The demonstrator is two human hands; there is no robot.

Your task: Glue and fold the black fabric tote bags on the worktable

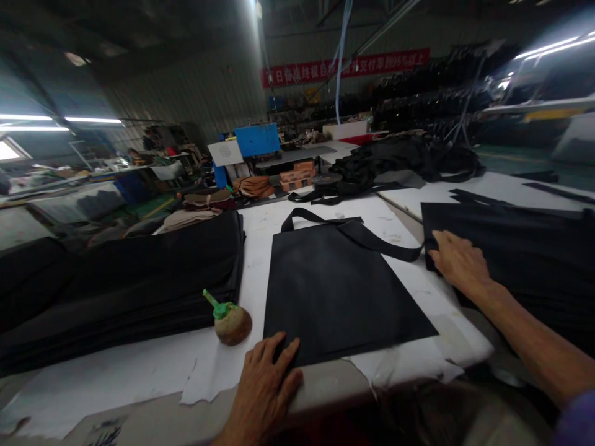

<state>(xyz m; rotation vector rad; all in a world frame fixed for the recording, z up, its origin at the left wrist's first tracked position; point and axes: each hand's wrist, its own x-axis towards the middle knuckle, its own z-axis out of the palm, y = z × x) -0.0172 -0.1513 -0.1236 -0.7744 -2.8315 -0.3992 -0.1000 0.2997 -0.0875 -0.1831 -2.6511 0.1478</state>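
Note:
A black fabric bag piece (339, 291) lies flat on the white-covered table (255, 248), its strap (381, 240) looping off the top edge to the right. At its lower left corner rests my left hand (269, 378), fingers apart, fingertips touching the fabric and table edge. My right hand (458, 260) is on the left end of a black fabric stack (525, 248) at the right; its fingers are bent over the edge and partly hidden. A round brown pot with a green spout (233, 323) stands left of the bag piece.
Folded black fabric (139, 279) is piled on the left. Farther back are a heap of black straps (395, 161), orange-brown blocks (297, 175), brown cloth bundles (253, 186) and a blue box (257, 139). A red banner (346, 67) hangs on the wall.

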